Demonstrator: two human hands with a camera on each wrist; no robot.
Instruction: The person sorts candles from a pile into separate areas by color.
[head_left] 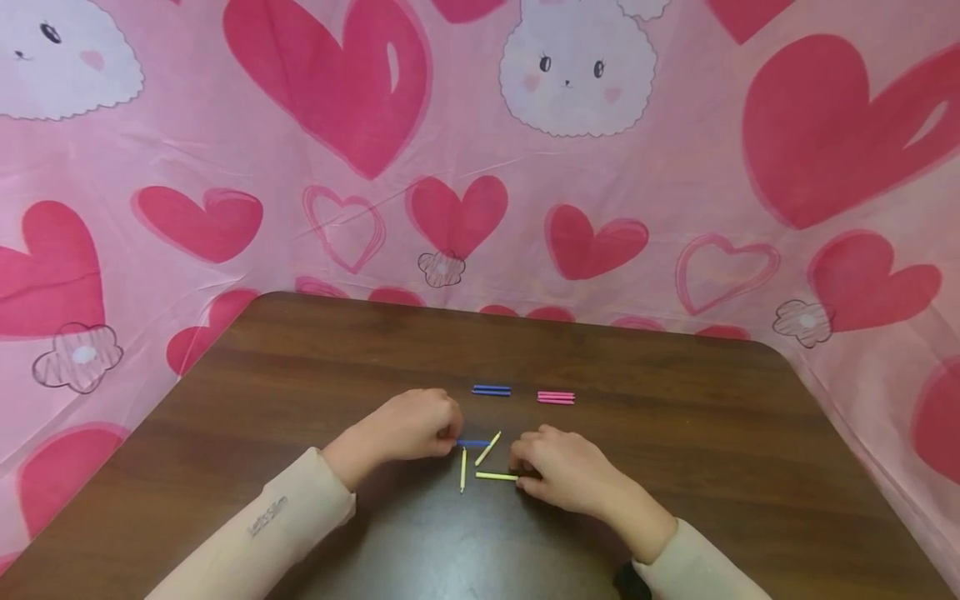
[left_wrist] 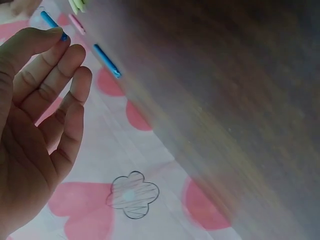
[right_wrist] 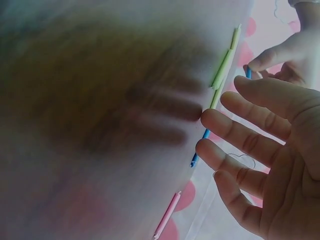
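Note:
Between thumb and index finger, my left hand [head_left: 412,423] pinches one end of a thin blue stick [head_left: 474,443]. In the left wrist view the blue stick [left_wrist: 50,19] points away from the fingertips, and the other fingers are loosely bent. Three yellow-green sticks lie close by: an upright one [head_left: 462,471], a slanted one [head_left: 488,448] near the blue stick's right end, and a level one [head_left: 497,477] below. My right hand [head_left: 566,471] is at the level stick's right end. Its fingers [right_wrist: 240,130] are spread and relaxed in the right wrist view; whether they touch the stick is unclear.
Farther back on the brown table [head_left: 675,417] lie a blue pair of sticks [head_left: 491,390] and a small row of pink sticks [head_left: 556,398], side by side. A pink cloth [head_left: 465,150] with hearts hangs behind the table and along its sides.

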